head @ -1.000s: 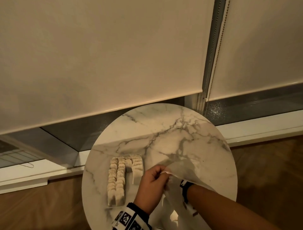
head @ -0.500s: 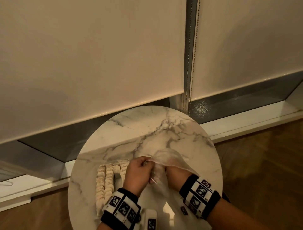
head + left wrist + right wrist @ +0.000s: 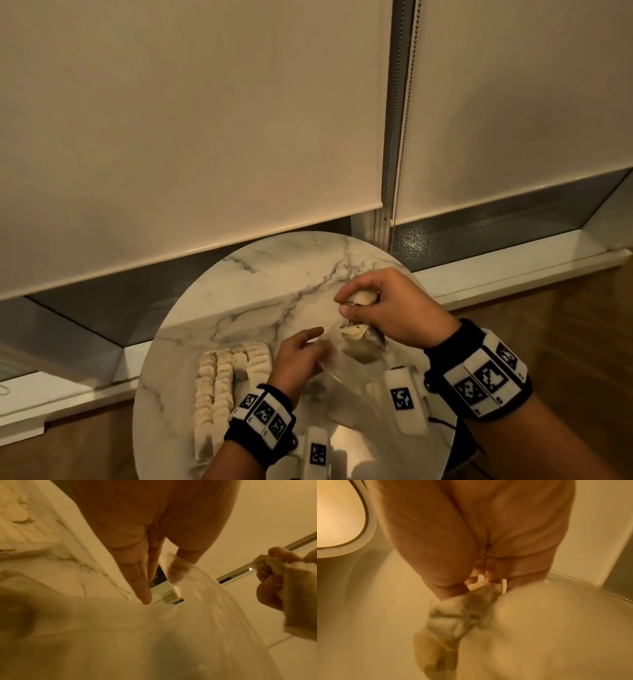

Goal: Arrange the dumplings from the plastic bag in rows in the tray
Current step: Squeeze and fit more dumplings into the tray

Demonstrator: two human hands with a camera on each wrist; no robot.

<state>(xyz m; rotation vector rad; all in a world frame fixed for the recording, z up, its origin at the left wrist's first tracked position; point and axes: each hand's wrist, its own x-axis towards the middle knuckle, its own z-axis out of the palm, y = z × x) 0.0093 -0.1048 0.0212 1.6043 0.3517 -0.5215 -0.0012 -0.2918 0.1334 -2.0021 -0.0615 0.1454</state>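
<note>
A round marble table (image 3: 274, 274), white with grey veins and a smooth glossy top, stands before a window covered by two pale roller blinds (image 3: 191, 137) with a bead chain (image 3: 406, 113) hanging between them. A white sill (image 3: 513, 274) runs behind the table's far edge, and wood floor (image 3: 565, 325) shows on both sides. The far half of the table, beyond both hands, is bare marble.

The right hand (image 3: 390, 308) is raised above the table's right side, fingers curled and pinching a pale, soft dumpling (image 3: 363, 297). Just below it, a second dumpling (image 3: 352, 331) sits in the mouth of the thin, clear, crinkled plastic bag (image 3: 346, 363), which sags between the two hands. The left hand (image 3: 298, 356) pinches the bag's near edge between thumb and a finger, its other fingers (image 3: 137, 574) lying straight.

Directly left of the left hand lies the tray (image 3: 197, 455), only partly visible, filled with dumplings in rows (image 3: 219, 383) running toward the table's near edge; the rows look pale and lumpy. The tray's walls are hard to make out
</note>
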